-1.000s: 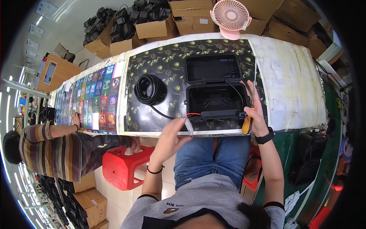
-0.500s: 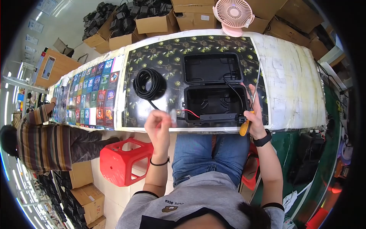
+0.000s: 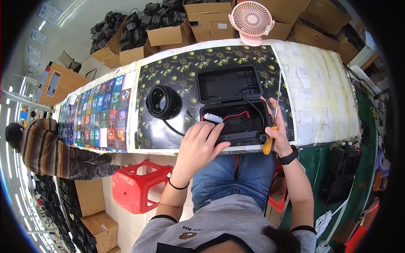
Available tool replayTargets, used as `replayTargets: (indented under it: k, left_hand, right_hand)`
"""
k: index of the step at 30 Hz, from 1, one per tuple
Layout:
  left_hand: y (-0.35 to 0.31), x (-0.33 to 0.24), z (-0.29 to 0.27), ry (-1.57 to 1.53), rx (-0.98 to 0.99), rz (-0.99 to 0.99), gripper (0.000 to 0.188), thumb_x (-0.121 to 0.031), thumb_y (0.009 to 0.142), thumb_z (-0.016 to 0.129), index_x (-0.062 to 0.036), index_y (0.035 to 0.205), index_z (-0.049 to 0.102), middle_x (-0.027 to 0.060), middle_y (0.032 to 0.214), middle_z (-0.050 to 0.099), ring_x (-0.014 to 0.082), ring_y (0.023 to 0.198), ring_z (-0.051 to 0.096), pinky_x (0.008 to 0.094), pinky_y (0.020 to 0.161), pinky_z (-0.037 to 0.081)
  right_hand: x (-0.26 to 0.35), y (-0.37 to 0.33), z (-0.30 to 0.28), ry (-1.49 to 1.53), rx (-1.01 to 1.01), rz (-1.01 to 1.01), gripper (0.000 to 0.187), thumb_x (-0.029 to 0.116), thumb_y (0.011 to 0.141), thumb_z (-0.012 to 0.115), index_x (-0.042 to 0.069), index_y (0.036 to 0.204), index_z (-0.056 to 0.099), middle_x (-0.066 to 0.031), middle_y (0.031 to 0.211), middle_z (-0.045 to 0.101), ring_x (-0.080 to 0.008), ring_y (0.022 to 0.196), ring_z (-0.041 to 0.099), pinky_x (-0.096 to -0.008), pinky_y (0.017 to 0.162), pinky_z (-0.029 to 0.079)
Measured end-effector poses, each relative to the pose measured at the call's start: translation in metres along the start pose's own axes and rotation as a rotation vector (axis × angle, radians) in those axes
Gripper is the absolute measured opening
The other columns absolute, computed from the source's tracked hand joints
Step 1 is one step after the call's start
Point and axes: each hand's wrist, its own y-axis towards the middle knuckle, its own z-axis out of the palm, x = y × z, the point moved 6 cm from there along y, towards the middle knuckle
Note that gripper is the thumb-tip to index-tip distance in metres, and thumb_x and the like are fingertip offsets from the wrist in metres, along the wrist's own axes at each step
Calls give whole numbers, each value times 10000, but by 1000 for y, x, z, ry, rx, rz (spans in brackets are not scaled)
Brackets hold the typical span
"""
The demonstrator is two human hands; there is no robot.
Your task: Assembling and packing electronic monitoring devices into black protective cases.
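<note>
A black plastic case stands open on the table before me, its lid (image 3: 228, 85) tipped back and its lower box (image 3: 240, 137) nearest me. My left hand (image 3: 199, 145) lies over the box's left front corner, fingers stretched and thumb apart. Its fingertips touch a whitish translucent connector piece (image 3: 213, 118) at the box's left side. A red wire (image 3: 234, 114) runs from there into the box. My right hand (image 3: 280, 137) is closed round a screwdriver (image 3: 268, 141) with a yellow-orange handle, its shaft pointing away. That hand also steadies the box's right edge. A black cable runs from lid to box.
A coiled black cable (image 3: 160, 102) lies left of the case, its lead running toward my left hand. A pink fan (image 3: 252, 21) stands at the table's far edge. Cartons of black parts (image 3: 168, 31) sit beyond. Red stools (image 3: 130, 189) are below; another person (image 3: 46, 147) works at far left.
My left hand has moved right and away from me, onto the box, carrying the connector piece from outside it to its left side. The red wire now bends inside the box. The right hand keeps the screwdriver.
</note>
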Motion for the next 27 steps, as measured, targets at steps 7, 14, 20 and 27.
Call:
replayTargets:
  k: [7, 14, 20, 27]
  left_hand:
    - [14, -26, 20, -30, 133, 68, 543, -409, 823, 745, -31, 1194, 629, 115, 1015, 632, 281, 926, 659, 351, 730, 573]
    - [13, -21, 29, -71, 63, 86, 494, -376, 816, 764, -68, 1181, 635, 68, 1014, 638, 231, 783, 679, 319, 684, 571]
    - [-7, -11, 20, 54, 81, -67, 495, -393, 792, 777, -104, 1175, 656, 48, 1092, 652, 214, 879, 673, 488, 1067, 373]
    - [2, -36, 16, 38, -91, -42, 598, -415, 787, 769, -81, 1262, 629, 52, 1186, 649, 249, 1163, 592, 544, 1096, 337]
  right_hand:
    - [-1, -1, 0, 21, 11, -13, 981, 195, 763, 711, 102, 1580, 175, -137, 1615, 292, -21, 684, 531, -157, 512, 394]
    - [0, -1, 2, 31, 6, 3, 984, 193, 759, 716, 99, 1576, 176, -134, 1612, 299, -17, 704, 540, -158, 516, 392]
    - [-2, -1, 0, 55, 10, 11, 986, 185, 765, 724, 95, 1576, 171, -142, 1617, 286, -21, 708, 543, -159, 532, 407]
    - [-2, -3, 0, 32, 2, 8, 978, 168, 775, 724, 96, 1579, 172, -140, 1619, 282, -18, 703, 531, -163, 531, 409]
